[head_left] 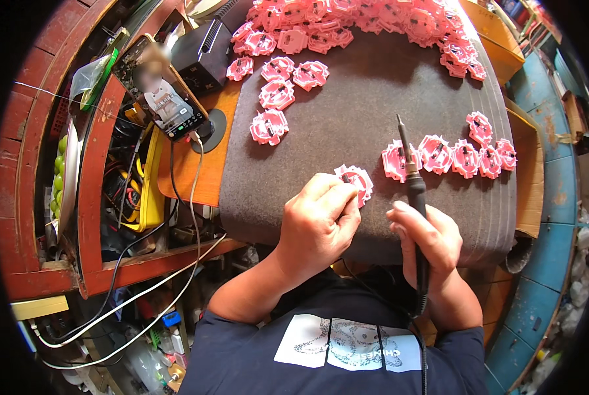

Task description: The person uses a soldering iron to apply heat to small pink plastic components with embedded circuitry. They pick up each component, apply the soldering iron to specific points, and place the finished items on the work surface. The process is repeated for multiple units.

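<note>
My left hand [322,217] is closed in a pinch at the near left edge of a pink plastic part [358,184], which has dark pieces in its middle. The fingers cover some of this part, and whether they also pinch something small is hidden. In my right hand [432,240] is a soldering iron [416,194], held by its dark handle with the metal tip pointing up and away. Beyond the iron, a row of similar pink parts [436,155] lies on the dark grey mat [367,99]. More pink parts [278,94] lie at the left.
A large heap of pink parts [373,16] covers the mat's far end. On the left, a phone [162,92] stands on a round stand beside a black box [209,52]. White cables [136,299] hang at the lower left. Cardboard [526,178] borders the right side.
</note>
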Demonstrator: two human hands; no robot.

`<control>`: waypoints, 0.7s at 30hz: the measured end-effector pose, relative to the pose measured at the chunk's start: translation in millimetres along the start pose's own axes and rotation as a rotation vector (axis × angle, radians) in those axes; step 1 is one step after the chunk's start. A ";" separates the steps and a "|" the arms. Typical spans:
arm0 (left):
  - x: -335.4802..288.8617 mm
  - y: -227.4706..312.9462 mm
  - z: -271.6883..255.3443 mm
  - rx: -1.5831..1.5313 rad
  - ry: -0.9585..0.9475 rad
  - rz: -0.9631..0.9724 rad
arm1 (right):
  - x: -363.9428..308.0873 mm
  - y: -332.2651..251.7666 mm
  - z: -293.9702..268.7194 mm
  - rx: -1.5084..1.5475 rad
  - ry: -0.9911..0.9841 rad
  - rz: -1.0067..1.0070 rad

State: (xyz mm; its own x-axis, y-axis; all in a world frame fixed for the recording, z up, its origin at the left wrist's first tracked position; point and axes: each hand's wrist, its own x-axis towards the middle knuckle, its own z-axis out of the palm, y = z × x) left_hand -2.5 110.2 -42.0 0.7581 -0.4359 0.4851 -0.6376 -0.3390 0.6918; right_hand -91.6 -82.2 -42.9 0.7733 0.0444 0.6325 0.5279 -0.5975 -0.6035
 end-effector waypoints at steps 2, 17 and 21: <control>0.9 -0.1 -0.4 -0.003 -0.005 0.009 | 12.1 -1.4 2.4 -0.025 -0.054 0.002; 0.6 -1.4 -2.0 -0.009 0.001 0.024 | 42.6 6.6 28.0 -0.003 -0.179 0.059; 0.7 -2.7 -0.5 -0.011 0.020 0.042 | 41.0 8.3 30.7 0.003 -0.174 0.098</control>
State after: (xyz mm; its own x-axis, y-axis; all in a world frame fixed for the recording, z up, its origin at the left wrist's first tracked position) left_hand -0.2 111.2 -43.3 0.7334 -0.4327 0.5243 -0.6674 -0.3118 0.6763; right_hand -44.7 -60.8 -36.9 0.8700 0.1238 0.4772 0.4478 -0.6034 -0.6599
